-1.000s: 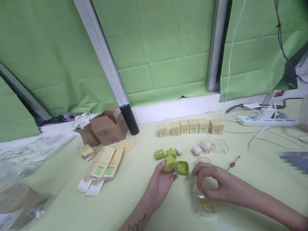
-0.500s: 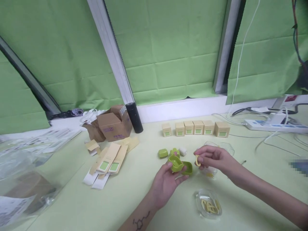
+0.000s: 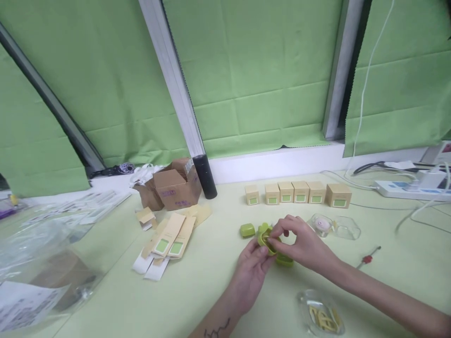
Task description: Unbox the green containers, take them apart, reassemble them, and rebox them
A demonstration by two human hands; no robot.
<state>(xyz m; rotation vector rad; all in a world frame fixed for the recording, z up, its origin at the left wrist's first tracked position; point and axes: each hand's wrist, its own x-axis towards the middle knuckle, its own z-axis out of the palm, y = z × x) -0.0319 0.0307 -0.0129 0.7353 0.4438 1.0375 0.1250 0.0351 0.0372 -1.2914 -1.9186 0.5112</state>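
Note:
My left hand (image 3: 251,274) is closed around a small green plastic case (image 3: 261,239), its hollow side up. The thumb and fingers of my right hand (image 3: 299,240) pinch together inside the opening, on a small yellow curved piece that is now mostly hidden. Just below my right fingers lies an open green shell (image 3: 284,261), partly covered. A closed green case (image 3: 247,230) sits to the left of the hands. Nearer to me, a clear dish (image 3: 306,312) holds several yellow strips (image 3: 324,319).
Small card boxes (image 3: 301,192) stand in a row at the back. A clear open case (image 3: 347,228) and a thin tool with a red part (image 3: 367,259) lie right. Flat cartons (image 3: 171,237), a brown box (image 3: 178,188) and a black cylinder (image 3: 205,177) are left. A power strip (image 3: 394,189) is far right.
My right hand has moved left with the yellow piece, from beside the green case to inside it. The view has shifted slightly, uncovering the clear case and the thin tool.

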